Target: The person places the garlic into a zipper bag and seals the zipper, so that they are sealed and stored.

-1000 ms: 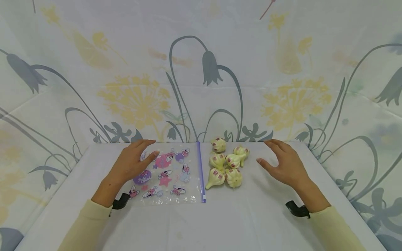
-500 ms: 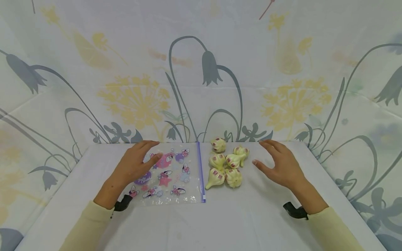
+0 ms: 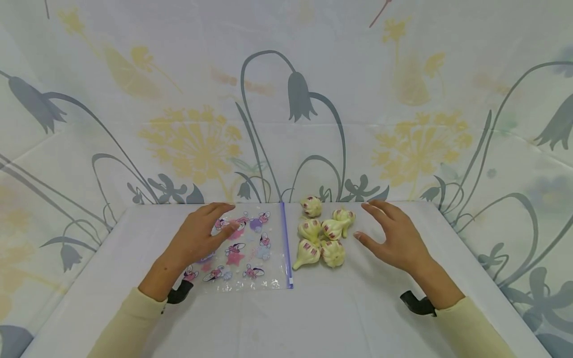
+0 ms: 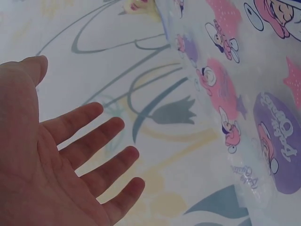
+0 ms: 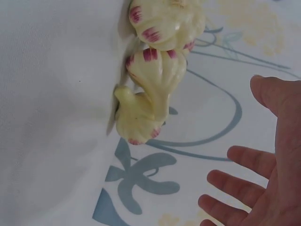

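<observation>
On the white cloth-covered table, the left hand hovers with fingers spread and holding nothing over the left half of a flat clear plastic zip bag printed with pink and purple cartoons, whose blue zip edge faces right. Just beyond that edge lies a cluster of pale yellow garlic bulbs with purple streaks, not touching the bag. The right hand, fingers likewise spread and empty, sits just right of the cluster, with bare cloth toward the near edge.

You are likely in a staged recording set rather than a lived-in room: a floral-printed white cloth backdrop encloses a white-covered table.
</observation>
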Action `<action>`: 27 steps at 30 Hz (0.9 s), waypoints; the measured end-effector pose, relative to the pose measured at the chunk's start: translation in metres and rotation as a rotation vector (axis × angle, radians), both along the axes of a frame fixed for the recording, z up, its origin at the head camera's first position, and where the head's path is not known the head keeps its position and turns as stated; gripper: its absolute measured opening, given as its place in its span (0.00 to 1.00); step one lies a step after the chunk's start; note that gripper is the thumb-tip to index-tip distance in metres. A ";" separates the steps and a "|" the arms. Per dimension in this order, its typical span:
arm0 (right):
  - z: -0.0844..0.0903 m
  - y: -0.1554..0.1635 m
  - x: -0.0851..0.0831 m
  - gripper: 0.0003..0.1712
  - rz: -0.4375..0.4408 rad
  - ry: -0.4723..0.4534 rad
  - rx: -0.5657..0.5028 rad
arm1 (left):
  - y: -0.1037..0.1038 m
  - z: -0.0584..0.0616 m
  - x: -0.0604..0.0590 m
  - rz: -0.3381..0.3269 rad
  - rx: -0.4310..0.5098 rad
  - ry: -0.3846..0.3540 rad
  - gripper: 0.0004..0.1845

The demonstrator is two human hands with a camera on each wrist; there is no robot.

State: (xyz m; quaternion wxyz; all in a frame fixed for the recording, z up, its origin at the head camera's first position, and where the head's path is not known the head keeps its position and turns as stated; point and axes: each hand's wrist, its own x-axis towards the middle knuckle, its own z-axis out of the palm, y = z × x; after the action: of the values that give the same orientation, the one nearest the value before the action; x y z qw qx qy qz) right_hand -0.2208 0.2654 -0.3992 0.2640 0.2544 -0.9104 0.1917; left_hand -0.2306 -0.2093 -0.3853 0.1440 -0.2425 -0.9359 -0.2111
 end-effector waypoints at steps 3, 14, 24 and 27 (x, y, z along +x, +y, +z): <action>-0.001 -0.002 0.001 0.40 0.018 0.000 0.005 | 0.002 -0.001 0.001 -0.014 0.000 0.001 0.30; -0.003 -0.014 0.006 0.40 0.051 -0.017 0.027 | 0.011 -0.007 0.003 -0.053 0.002 -0.025 0.31; -0.005 -0.028 0.010 0.40 0.087 -0.054 0.030 | 0.020 -0.010 0.006 -0.086 -0.018 0.005 0.29; -0.006 -0.032 0.011 0.40 0.111 -0.055 0.031 | 0.024 -0.012 0.006 -0.082 -0.030 -0.005 0.29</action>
State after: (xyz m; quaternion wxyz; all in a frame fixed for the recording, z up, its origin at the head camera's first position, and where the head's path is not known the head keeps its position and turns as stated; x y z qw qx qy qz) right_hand -0.2102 0.2339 -0.4051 0.2240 0.3032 -0.9046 0.1988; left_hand -0.2242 -0.1856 -0.3969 0.1294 -0.2824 -0.9285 -0.2035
